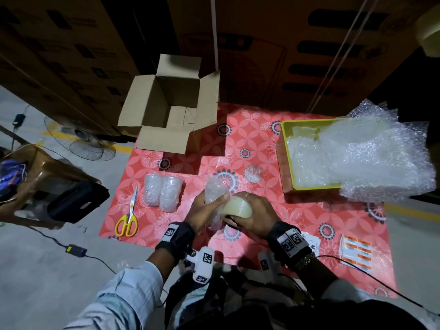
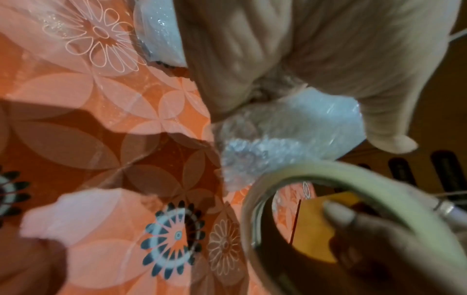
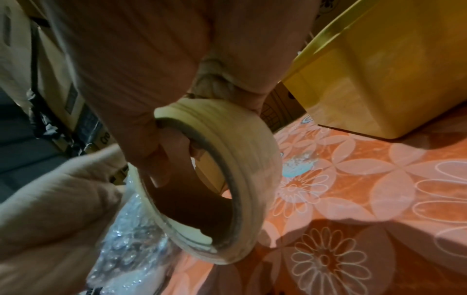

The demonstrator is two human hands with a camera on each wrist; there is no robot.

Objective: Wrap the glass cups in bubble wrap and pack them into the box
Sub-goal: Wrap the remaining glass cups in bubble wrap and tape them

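Observation:
My left hand (image 1: pixel 206 208) grips a glass cup wrapped in bubble wrap (image 1: pixel 214 190), held just above the red floral tablecloth (image 1: pixel 297 210). Pressed against that cup is a roll of clear tape (image 1: pixel 238 207), which my right hand (image 1: pixel 256 215) holds with fingers through its core. The left wrist view shows the wrapped cup (image 2: pixel 285 135) beside the tape roll (image 2: pixel 316 173). In the right wrist view the tape roll (image 3: pixel 242 179) meets the wrapped cup (image 3: pixel 131 235). Two wrapped cups (image 1: pixel 163 192) lie side by side to the left. A bare glass cup (image 1: pixel 253 173) stands further back. The open cardboard box (image 1: pixel 171 108) sits at the far left of the table.
A yellow tray (image 1: pixel 285 160) with bubble wrap sheets (image 1: pixel 371 153) spilling over it stands at the right. Yellow-handled scissors (image 1: pixel 128 215) lie at the left edge. Sticker sheets (image 1: pixel 356 254) lie near the front right. A fan (image 1: pixel 78 141) and a stool (image 1: pixel 47 172) stand on the floor left.

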